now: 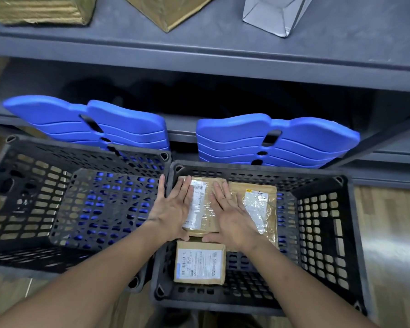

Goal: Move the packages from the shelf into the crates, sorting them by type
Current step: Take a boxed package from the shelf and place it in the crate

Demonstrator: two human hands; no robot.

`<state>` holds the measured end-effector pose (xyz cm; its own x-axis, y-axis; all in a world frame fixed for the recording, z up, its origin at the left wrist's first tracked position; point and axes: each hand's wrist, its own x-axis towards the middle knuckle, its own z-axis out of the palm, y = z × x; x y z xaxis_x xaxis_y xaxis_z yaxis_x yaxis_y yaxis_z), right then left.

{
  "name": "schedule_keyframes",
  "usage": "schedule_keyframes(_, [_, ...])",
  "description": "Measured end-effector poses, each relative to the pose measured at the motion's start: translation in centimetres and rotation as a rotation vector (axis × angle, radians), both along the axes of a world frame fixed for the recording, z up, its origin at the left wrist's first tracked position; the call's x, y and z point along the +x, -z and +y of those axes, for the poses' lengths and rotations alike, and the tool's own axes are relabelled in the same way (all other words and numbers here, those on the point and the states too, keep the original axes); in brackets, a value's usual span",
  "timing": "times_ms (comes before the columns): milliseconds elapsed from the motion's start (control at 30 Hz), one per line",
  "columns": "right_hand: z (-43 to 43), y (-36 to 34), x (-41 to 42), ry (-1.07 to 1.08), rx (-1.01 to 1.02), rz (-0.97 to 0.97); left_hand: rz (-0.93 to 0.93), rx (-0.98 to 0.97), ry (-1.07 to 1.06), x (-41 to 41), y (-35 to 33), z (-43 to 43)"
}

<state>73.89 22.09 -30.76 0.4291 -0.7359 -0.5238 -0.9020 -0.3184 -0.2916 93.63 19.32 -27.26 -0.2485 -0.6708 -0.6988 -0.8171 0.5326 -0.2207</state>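
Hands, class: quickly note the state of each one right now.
Left hand: open, fingers straight, resting on the taped cardboard box.
Right hand: open, fingers straight, resting on the same box.

Left hand [173, 210], right hand [233, 217] on box [202, 204]

shelf packages [40, 10] cropped at top, labels [199, 261] unreadable

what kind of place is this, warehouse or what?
Probably a parcel storeroom or sorting area: grey metal shelving holds wrapped packages, two black plastic crates stand below it, and cardboard parcels with shipping labels lie in the right crate.
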Motion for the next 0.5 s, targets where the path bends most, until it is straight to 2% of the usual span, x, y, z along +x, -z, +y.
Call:
schedule_keyframes(167, [-0.3,-0.5,0.3,0.010,0.025,0.037,0.043,0.046,-0.044,-0.2,-0.1,-0.3])
schedule_keyframes(267, [-0.2,-0.9,0.5,0.033,0.017,0.025,0.135,0.054,-0.083,-0.3,-0.6,-0.3])
schedule_keyframes(433, [-0.1,-3.5,-0.6,0.259,-0.138,-0.166,0.508,-0.030,-0.291,0.0,-2.2,0.1])
schedule_keyframes(500, [-0.6,-5.0,-1.5,0.386,-0.106,-0.210,0.667,-0.057,-0.437,0.1,-2.8,0.1])
